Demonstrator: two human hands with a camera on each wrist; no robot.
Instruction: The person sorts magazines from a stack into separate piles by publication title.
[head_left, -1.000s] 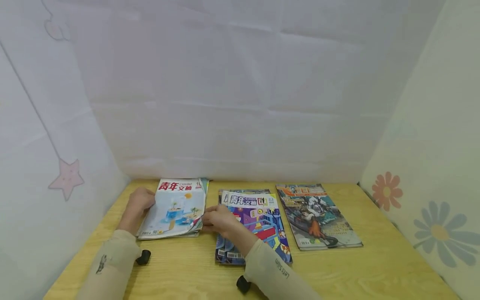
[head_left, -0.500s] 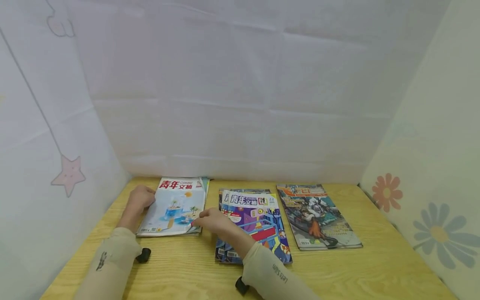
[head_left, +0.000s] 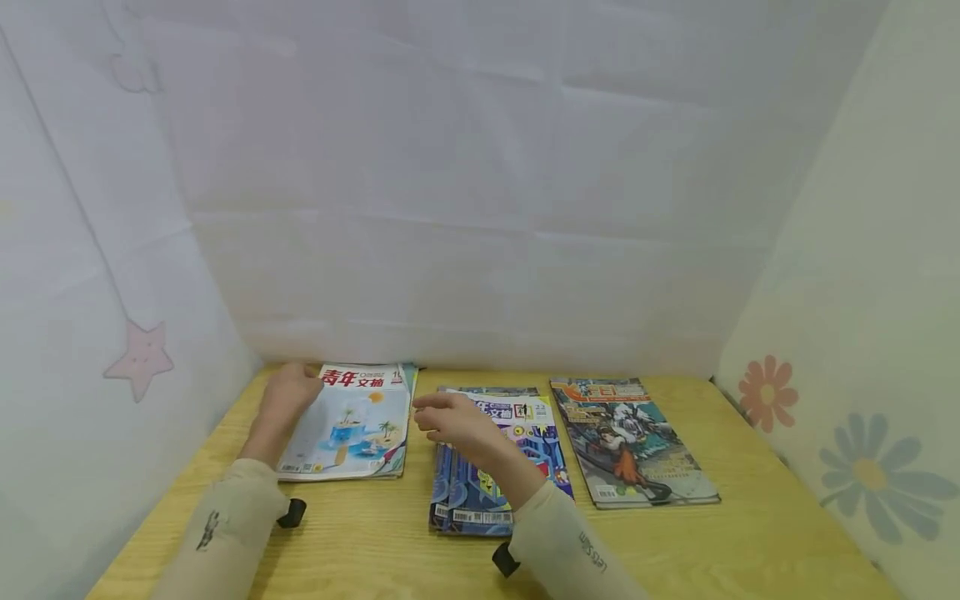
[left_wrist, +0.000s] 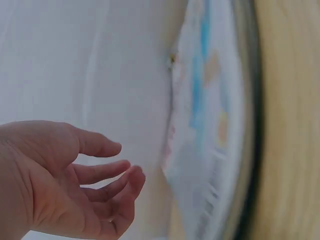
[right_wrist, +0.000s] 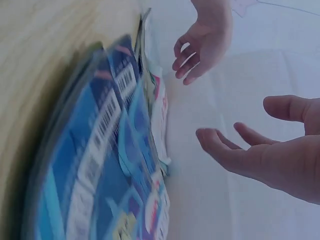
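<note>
On the left of the table lies a stack of magazines topped by a white magazine (head_left: 356, 425) with red characters and a beach picture. My left hand (head_left: 291, 396) is raised over its left edge, fingers loosely bent and holding nothing; the left wrist view shows the hand (left_wrist: 75, 185) apart from the stack. My right hand (head_left: 457, 421) hovers above the middle pile of purple and blue magazines (head_left: 480, 504), partly hiding it. In the right wrist view, the right hand (right_wrist: 265, 150) has thumb and fingers spread apart, with nothing between them.
A magazine with a dark fantasy cover (head_left: 633, 442) lies at the right of the wooden table (head_left: 675, 550). White cloth (head_left: 480, 208) stands behind, and printed cloth walls with flowers and a star close in both sides.
My right hand has let go of the white magazine's right lower corner and moved up and right. My left hand has lifted off its left edge. The corner now lies flatter.
</note>
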